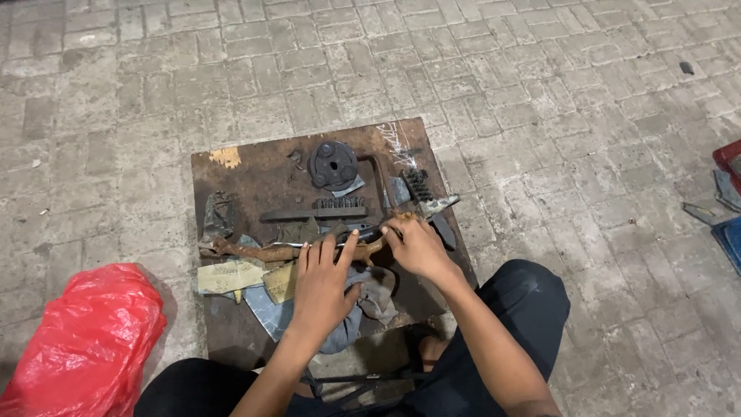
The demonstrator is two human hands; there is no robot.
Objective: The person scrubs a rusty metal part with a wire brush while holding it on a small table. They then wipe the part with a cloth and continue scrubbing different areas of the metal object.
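A long rusty metal part (255,251) lies across a dark wooden board (255,170) on the paved ground. My left hand (323,286) presses flat on it with fingers spread, over a grey rag (370,297). My right hand (417,245) grips the right end of the rusty part, next to a dark slim tool (363,230) whose shape is partly hidden. Beyond the hands lie a round black metal disc (333,164), a toothed bar (312,210) and a small spring (418,184).
A red plastic bag (85,340) sits at the lower left. Pieces of yellowish sandpaper (231,276) lie on the board's near left. Red and blue items (729,193) show at the right edge. My knees in dark trousers flank the board's near side.
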